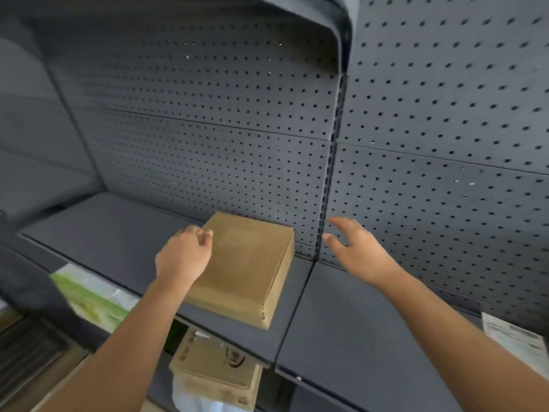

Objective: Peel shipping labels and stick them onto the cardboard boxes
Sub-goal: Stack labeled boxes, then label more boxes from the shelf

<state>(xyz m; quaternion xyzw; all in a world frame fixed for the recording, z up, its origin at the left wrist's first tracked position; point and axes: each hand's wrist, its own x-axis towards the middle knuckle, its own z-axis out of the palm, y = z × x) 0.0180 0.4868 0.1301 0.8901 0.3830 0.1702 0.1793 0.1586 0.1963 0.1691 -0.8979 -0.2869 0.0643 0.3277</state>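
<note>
A flat brown cardboard box [248,270] lies on the dark grey shelf [350,328], close to the pegboard back. My left hand [184,257] rests at the box's left edge with its fingers curled over the top corner. My right hand [356,248] hovers to the right of the box, fingers spread and straight, holding nothing and apart from the box. A white sheet of shipping labels [514,337] lies on the shelf at the far right edge.
A dark pegboard wall [430,129] backs the shelf, with a slotted upright [329,179] behind the box. Below the shelf sits a printed cardboard box [214,370]. A green and white package [95,295] lies at the lower left.
</note>
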